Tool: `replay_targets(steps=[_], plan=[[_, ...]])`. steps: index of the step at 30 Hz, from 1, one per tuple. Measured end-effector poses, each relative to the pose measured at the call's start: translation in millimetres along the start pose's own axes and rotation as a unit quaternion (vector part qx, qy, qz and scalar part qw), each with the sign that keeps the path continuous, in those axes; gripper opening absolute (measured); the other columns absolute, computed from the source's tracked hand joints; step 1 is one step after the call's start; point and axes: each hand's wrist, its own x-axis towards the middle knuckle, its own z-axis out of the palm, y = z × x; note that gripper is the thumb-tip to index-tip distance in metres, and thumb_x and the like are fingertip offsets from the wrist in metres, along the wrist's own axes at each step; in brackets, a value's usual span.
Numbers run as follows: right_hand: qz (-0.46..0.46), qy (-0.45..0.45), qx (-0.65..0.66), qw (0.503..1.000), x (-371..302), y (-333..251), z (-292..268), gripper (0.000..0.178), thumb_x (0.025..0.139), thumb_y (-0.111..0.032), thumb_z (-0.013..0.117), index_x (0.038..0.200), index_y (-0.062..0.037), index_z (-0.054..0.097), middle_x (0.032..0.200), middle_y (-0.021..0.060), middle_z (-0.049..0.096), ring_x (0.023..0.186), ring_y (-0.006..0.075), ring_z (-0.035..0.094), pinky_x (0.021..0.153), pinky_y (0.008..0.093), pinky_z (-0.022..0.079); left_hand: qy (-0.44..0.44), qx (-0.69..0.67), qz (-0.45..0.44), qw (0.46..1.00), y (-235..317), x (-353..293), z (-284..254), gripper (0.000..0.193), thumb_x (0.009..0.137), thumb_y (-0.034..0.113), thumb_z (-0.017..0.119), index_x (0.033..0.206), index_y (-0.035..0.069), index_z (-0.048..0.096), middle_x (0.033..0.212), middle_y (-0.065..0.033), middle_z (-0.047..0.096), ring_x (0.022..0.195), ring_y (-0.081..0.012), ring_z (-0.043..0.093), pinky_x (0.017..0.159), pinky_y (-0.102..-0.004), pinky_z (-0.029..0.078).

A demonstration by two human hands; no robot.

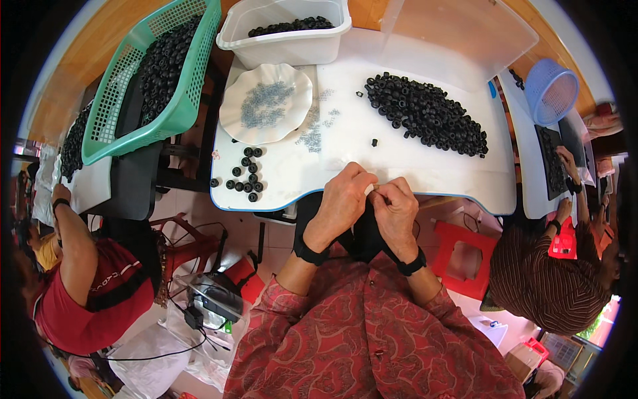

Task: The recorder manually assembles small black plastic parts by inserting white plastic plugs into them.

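My left hand (pixel 342 203) and my right hand (pixel 397 209) meet at the near edge of the white table (pixel 399 169), fingers pinched together over something small between them; the item is too hidden to name. A large heap of black rings (pixel 425 114) lies on the table beyond my right hand. A smaller group of black rings (pixel 244 174) sits at the table's left. A white scalloped plate (pixel 266 103) holds tiny grey metal parts, some of them spilled beside it.
A white tub (pixel 286 36) with black rings stands at the back, a green basket (pixel 156 73) of rings at the left, a clear bin (pixel 458 36) at the back right. People work on both sides. A red stool (pixel 465 256) stands under the table.
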Motion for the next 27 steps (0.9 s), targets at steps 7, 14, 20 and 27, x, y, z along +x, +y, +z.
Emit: replay_targets(steps=[7,14,20,27], plan=[[0.005,0.003,0.002,1.0,-1,3,0,0.01,0.074,0.0,0.073,0.081,-0.005,0.068,0.079,0.0085,0.059,0.066,0.0271,0.061,0.058,0.0363,0.048,0.018,0.028,0.046,0.998,5,-2,3,0.015,0.078,0.0,0.061,0.092,0.003,0.064,0.088,-0.0123,0.058,0.08,-0.0334,0.062,0.065,-0.0412,0.052],[0.009,0.0,-0.009,1.0,0,2,-3,0.009,0.074,0.0,0.073,0.08,-0.0037,0.067,0.079,0.0091,0.059,0.066,0.0273,0.061,0.057,0.0365,0.048,0.029,0.071,0.088,0.993,7,-4,8,0.015,0.074,-0.001,0.061,0.088,0.002,0.06,0.086,-0.0122,0.053,0.081,-0.0314,0.059,0.066,-0.0396,0.052],[0.006,-0.027,-0.022,0.999,-1,2,-7,0.011,0.075,0.003,0.071,0.083,-0.0022,0.066,0.081,0.0114,0.06,0.065,0.026,0.062,0.057,0.0346,0.049,0.034,0.095,0.13,0.986,7,-5,9,0.018,0.072,-0.001,0.062,0.09,-0.001,0.059,0.09,-0.0133,0.052,0.082,-0.0313,0.057,0.071,-0.0385,0.051],[0.027,0.055,0.107,0.992,0,-1,-14,0.011,0.086,0.002,0.066,0.096,-0.0012,0.067,0.088,0.0087,0.06,0.072,0.0177,0.061,0.064,0.029,0.051,0.048,0.109,0.154,0.981,10,-9,9,0.023,0.071,-0.004,0.062,0.094,-0.004,0.061,0.093,-0.0144,0.056,0.084,-0.0313,0.058,0.071,-0.0381,0.052]])
